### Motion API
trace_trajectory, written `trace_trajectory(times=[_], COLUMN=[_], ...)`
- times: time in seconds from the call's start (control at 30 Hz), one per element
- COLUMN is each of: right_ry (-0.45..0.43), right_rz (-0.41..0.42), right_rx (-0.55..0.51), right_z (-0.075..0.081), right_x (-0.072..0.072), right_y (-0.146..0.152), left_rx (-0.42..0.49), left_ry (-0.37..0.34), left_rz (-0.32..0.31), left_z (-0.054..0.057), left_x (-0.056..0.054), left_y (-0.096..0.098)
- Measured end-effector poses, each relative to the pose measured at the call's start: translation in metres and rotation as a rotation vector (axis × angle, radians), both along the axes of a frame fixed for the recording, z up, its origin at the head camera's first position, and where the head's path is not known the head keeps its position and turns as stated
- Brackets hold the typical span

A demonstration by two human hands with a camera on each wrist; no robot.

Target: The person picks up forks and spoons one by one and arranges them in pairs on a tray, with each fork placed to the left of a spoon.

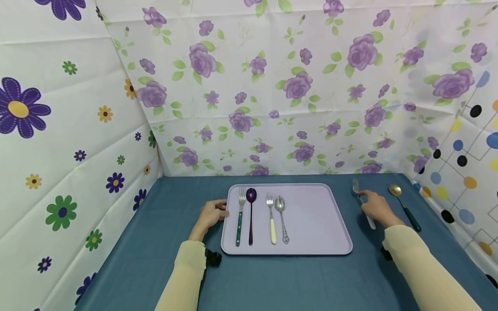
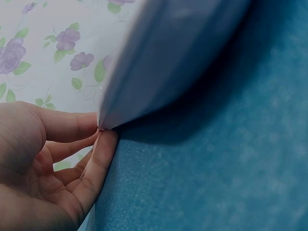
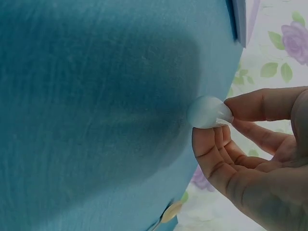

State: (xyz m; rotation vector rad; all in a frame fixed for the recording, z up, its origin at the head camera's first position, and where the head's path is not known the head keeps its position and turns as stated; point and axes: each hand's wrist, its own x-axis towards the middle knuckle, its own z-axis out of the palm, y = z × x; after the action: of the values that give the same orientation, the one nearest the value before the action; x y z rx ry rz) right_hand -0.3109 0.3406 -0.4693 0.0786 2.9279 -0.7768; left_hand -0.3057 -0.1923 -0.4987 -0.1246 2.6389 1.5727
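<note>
My left hand [image 1: 212, 214] pinches the left rim of a pale lilac tray [image 1: 311, 220]. In the left wrist view, thumb and fingertips meet at the edge of the tray [image 2: 149, 62]. Right of the tray, my right hand [image 1: 377, 207] pinches a fork [image 1: 370, 222] with a white handle, its tines pointing to the back. The right wrist view shows the rounded end of the fork's handle [image 3: 207, 113] almost end-on; its tines are hidden there. Beside that hand lies a spoon [image 1: 409, 216] with a gold bowl and dark green handle.
On the tray lie a green-handled fork [image 1: 239, 222], a dark purple spoon [image 1: 251, 216], a cream-handled fork [image 1: 273, 229] and a silver spoon [image 1: 282, 216]. Blue-green cloth [image 1: 272, 280] covers the table. Flower-patterned sheets [image 1: 241, 95] stand behind and left, a dotted one [image 1: 467, 181] right.
</note>
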Motion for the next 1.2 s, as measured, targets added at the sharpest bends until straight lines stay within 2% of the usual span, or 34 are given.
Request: trace_trajectory(times=[0.17, 0.4, 0.67, 1.0, 1.2], right_ry=[-0.009, -0.031, -0.012, -0.057, -0.07], right_rz=[-0.009, -0.01, 0.034, 0.059, 0.067], right_rx=[-0.006, -0.065, -0.08, -0.144, -0.136], right_z=[-0.002, 0.001, 0.005, 0.009, 0.006], right_x=[0.0, 0.001, 0.002, -0.002, -0.004], right_y=[0.0, -0.008, -0.02, -0.034, -0.036], left_rx=[0.002, 0.011, 0.014, 0.008, 0.001], left_ry=[-0.001, -0.003, -0.002, -0.003, -0.009], left_rz=[0.0, -0.004, -0.001, -0.007, -0.008], left_z=[-0.001, -0.002, 0.002, 0.002, 0.002], left_x=[0.0, 0.0, 0.001, 0.0, 0.0], left_y=[0.0, -0.001, -0.001, -0.001, -0.001])
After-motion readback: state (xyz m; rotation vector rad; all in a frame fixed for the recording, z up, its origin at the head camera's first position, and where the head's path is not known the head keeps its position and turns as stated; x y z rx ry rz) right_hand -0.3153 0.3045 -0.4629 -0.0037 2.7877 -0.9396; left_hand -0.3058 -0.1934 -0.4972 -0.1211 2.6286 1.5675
